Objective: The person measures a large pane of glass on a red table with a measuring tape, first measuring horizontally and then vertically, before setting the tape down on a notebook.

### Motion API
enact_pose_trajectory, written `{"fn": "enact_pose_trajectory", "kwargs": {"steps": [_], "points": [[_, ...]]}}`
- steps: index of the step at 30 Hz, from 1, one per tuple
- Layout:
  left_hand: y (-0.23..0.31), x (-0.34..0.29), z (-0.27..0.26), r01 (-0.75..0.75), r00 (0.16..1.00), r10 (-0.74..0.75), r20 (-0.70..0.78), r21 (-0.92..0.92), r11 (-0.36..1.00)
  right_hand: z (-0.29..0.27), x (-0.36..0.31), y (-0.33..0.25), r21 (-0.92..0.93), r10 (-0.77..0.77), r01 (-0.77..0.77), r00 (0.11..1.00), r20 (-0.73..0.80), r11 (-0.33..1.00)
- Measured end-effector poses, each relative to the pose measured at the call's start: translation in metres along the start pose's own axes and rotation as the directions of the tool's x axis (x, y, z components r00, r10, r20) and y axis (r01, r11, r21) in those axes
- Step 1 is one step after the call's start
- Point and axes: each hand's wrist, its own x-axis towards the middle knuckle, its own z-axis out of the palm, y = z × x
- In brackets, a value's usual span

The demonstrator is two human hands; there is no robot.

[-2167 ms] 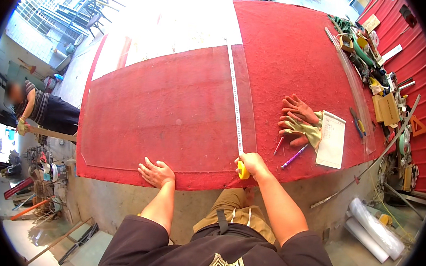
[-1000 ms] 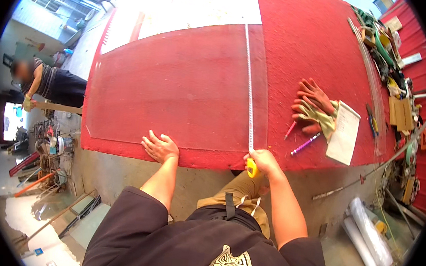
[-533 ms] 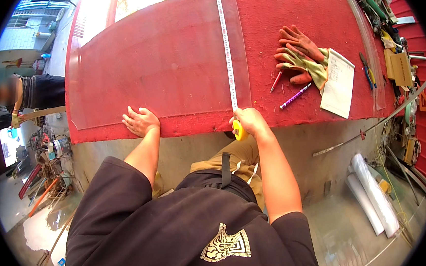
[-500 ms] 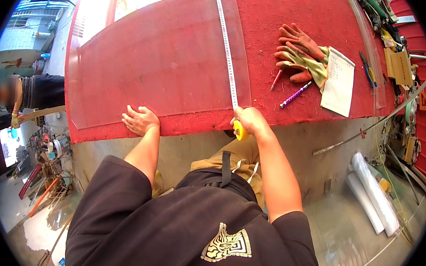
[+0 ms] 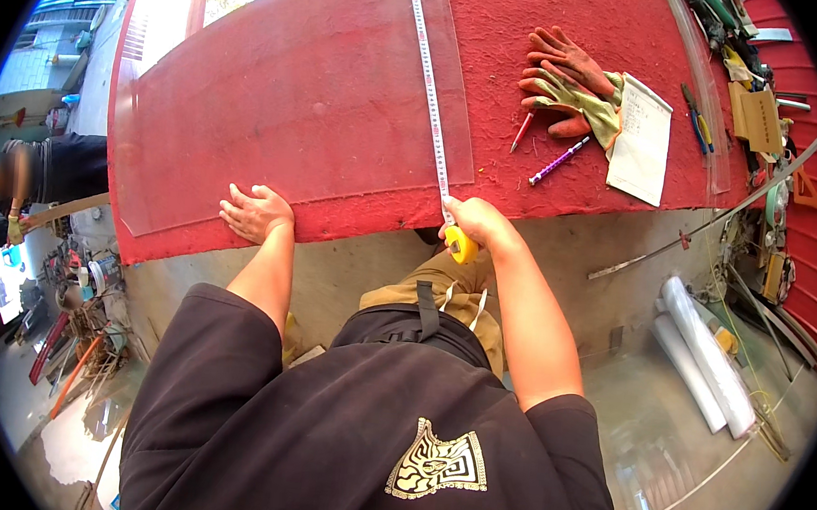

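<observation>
Worktable (image 5: pixel 530 8): covered in rough red cloth; its near edge is reached by both hands.
Clear sheet (image 5: pixel 287 95): laid flat over the left part of the table, its near side close to the table's near edge.
Co-worker (image 5: pixel 68 174): seen at the far left past the table's end; a wooden board (image 5: pixel 69 209) is held in a gloved hand.
Plastic rolls (image 5: pixel 709 357): laid side by side on the floor at the near right.
Tape measure (image 5: pixel 463 247): white blade (image 5: pixel 428 76) drawn out from far to near over the sheet, close to its right side; the yellow case is held just past the table's near edge.
Right hand (image 5: pixel 479 224): closed around the case; some fingers are hidden beneath.
Left hand (image 5: pixel 259 214): open, palm down, fingers spread, rested at the near edge over cloth and sheet border.
Work gloves (image 5: pixel 585 106): orange and pale green, heaped right of the sheet.
Notepad (image 5: pixel 641 143): set against the glove cuffs.
Pliers (image 5: pixel 695 112): laid right of the notepad, beside clear strips (image 5: pixel 710 77).
Purple pen (image 5: pixel 559 161): placed nearer than the gloves.
Red pen (image 5: pixel 522 132): placed left of it.
</observation>
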Motion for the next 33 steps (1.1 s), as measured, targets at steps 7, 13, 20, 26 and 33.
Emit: {"fn": "enact_pose_trajectory", "kwargs": {"steps": [7, 13, 20, 26, 33], "points": [[-0.01, 0.009, 0.002, -0.143, 0.988, 0.146, -0.044, 0.057, 0.988, -0.001, 0.009, 0.003, 0.285, 0.008, -0.032, 0.996, 0.083, 0.958], [-0.01, 0.003, 0.013, 0.014, 0.991, -0.023, 0.13, 0.066, 0.998, -0.012, 0.003, 0.0, 0.058, -0.012, 0.005, 0.992, 0.123, 0.998], [-0.014, 0.0, 0.02, 0.026, 0.994, -0.032, 0.104, 0.06, 0.998, -0.016, -0.002, -0.004, -0.044, 0.008, -0.001, 0.986, 0.164, 0.999], [-0.013, 0.001, 0.015, 0.024, 0.987, -0.032, 0.16, 0.053, 0.998, -0.018, -0.001, 0.0, -0.017, 0.004, 0.0, 0.982, 0.188, 1.0], [-0.012, 0.002, 0.014, 0.047, 0.979, -0.064, 0.193, 0.093, 0.995, -0.022, -0.007, -0.008, -0.066, 0.028, -0.014, 0.977, 0.21, 0.998]]}}
